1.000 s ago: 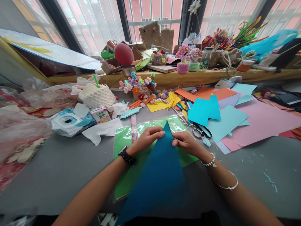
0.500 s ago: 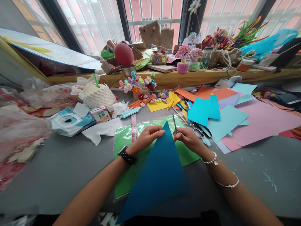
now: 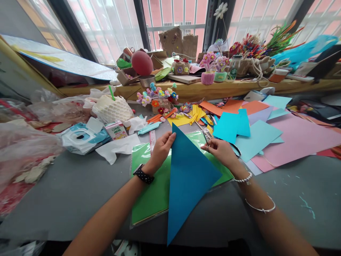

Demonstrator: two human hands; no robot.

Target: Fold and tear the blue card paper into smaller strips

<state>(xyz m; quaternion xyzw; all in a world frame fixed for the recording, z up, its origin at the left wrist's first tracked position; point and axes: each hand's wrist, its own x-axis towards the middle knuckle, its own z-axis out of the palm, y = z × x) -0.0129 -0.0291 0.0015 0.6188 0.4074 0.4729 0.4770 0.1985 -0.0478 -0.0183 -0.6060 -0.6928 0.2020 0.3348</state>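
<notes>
My left hand [image 3: 163, 148] pinches the top corner of a blue sheet of paper [image 3: 190, 177], folded or cut to a triangle, between thumb and fingers. The sheet hangs over a green paper pack [image 3: 146, 199] in a clear plastic sleeve, its lowest point reaching near the table's front edge. To the right of the sheet, my right hand [image 3: 220, 151] is closed on small metal scissors [image 3: 205, 137], blades pointing up and away. Most of the scissors' handle is hidden by the fingers. The blades are apart from the paper.
Pink paper [image 3: 301, 138], light blue sheets [image 3: 259, 138] and a black-handled tool [image 3: 236, 150] lie to the right. A wipes pack [image 3: 80, 137], small carton [image 3: 116, 131] and tissue [image 3: 117, 147] sit left. Behind stand pipe-cleaner flowers [image 3: 157, 95] and yellow paper pieces [image 3: 197, 114].
The blue sheet has swung round, its top corner moving left and up with my left hand. My right hand, with the scissors, has shifted slightly right, away from the sheet's tip.
</notes>
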